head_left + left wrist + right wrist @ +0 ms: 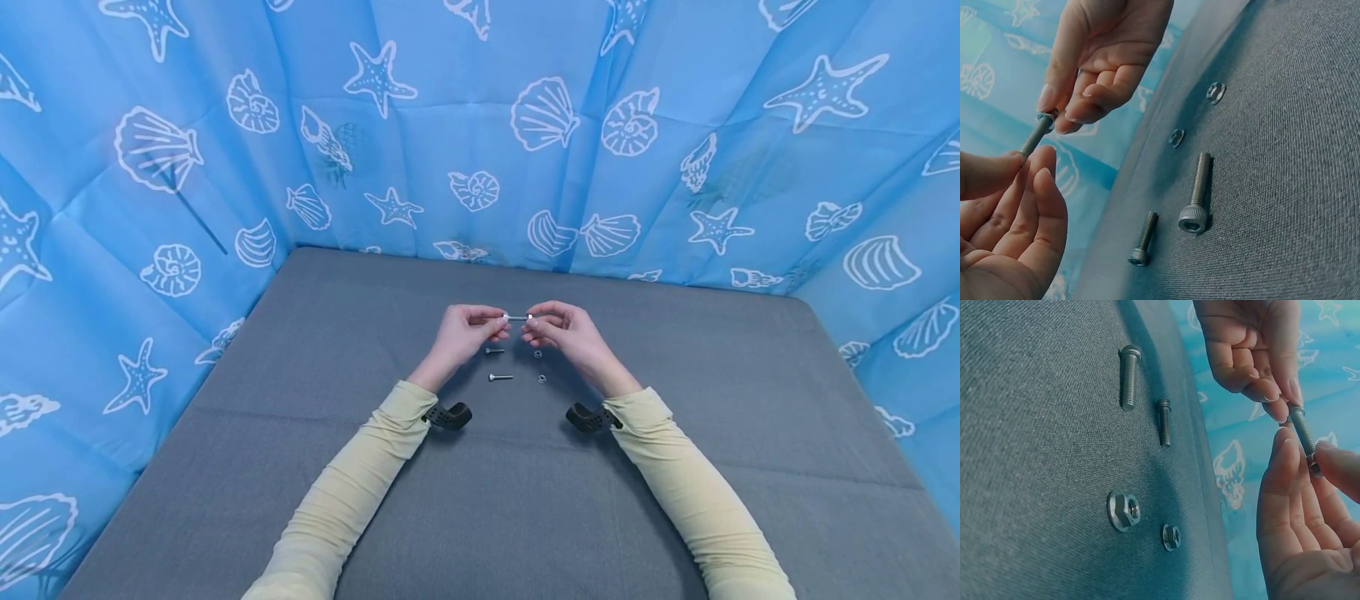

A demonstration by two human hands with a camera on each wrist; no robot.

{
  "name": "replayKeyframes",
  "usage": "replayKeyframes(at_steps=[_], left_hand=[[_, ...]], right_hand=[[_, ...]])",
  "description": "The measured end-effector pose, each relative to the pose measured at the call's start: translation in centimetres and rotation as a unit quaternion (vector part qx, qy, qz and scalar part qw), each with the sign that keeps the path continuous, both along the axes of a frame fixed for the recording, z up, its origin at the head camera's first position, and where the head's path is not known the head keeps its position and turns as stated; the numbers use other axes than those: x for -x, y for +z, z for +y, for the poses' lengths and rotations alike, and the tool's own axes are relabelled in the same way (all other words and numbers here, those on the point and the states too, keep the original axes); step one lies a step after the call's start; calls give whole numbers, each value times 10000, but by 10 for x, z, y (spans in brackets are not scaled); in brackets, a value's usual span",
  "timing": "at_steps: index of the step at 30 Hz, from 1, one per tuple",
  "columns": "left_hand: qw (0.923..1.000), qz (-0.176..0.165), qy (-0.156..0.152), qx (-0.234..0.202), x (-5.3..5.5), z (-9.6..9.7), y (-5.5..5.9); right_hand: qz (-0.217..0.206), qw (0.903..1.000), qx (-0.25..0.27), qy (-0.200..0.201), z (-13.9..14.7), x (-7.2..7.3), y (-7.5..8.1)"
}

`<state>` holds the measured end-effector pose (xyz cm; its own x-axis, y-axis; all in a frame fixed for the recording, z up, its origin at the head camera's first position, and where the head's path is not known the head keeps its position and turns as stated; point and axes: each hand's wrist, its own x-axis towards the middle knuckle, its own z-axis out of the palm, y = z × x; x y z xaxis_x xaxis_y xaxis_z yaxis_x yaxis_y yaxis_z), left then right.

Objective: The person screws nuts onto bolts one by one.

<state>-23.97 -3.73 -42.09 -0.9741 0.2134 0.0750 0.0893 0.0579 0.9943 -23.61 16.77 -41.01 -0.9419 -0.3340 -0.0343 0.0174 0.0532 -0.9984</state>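
Over the far middle of the table, my two hands meet at a metal bolt (517, 317). My left hand (465, 332) pinches its head end between thumb and fingers. At the threaded end, my right hand (567, 333) pinches a small nut (1314, 464), which sits around the bolt's tip. Below the hands lie two more socket head bolts, a larger bolt (1199, 194) and a smaller bolt (1146, 237). Two flanged nuts, a larger nut (1124, 510) and a smaller nut (1171, 537), rest to their right in the head view.
The grey cloth-covered table (495, 508) spreads around the hands. A blue curtain (465, 142) with white shells and starfish hangs behind it and along both sides. Each wrist carries a black band with a camera mount (450, 416).
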Motion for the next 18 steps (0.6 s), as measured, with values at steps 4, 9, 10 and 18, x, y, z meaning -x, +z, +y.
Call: replayKeyframes(at_steps=[4, 9, 10, 18], left_hand=[[9999, -60, -109, -91, 0, -1, 0], [9997, -116, -196, -90, 2, -2, -2], [9997, -111, -186, -63, 2, -2, -2], [9999, -16, -154, 43, 0, -1, 1]], right_hand=[[-21, 10000, 3, -29, 0, 0, 1], [-111, 9999, -8, -69, -1, 0, 1], [-126, 9999, -33, -74, -1, 0, 1], [-240, 9990, -390, 1, 0, 2, 0]])
